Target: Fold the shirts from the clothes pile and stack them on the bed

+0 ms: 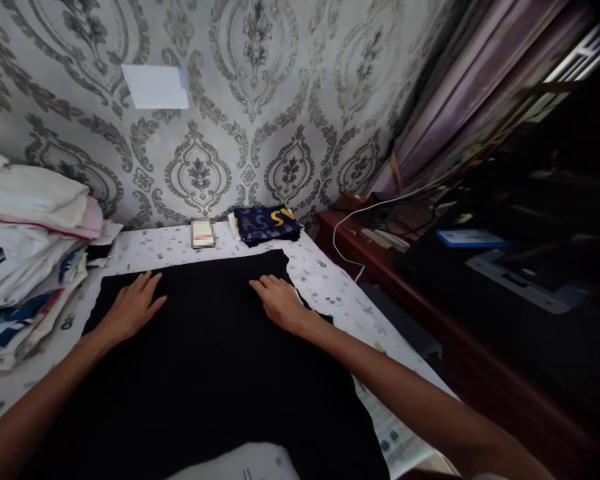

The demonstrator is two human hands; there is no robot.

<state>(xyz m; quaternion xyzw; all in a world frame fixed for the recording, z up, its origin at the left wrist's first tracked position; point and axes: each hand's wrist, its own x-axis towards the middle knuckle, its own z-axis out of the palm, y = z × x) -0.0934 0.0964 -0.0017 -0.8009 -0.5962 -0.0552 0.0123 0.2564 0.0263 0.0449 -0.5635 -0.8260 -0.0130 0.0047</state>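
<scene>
A black garment (pixel 210 347) lies spread out flat on a bed with a white patterned sheet (pixel 350 293). Its near edge curves around a patch of the sheet, and I cannot tell whether it is a shirt. My left hand (pixel 137 307) rests palm down on the garment's far left part, fingers stretched out and thumb apart. On the far right part lies my right hand (pixel 280 301), also palm down, its fingers pointing left and slightly bent. Neither hand grips anything that I can see.
Stacked clothes (pixel 35 227) stand on the left. Near the wall lie a small blurred box (pixel 203 233) and a folded dark blue printed garment (pixel 267 223). A reddish-brown wooden desk (pixel 420 300) with a white cable (pixel 347 217) borders the bed's right side.
</scene>
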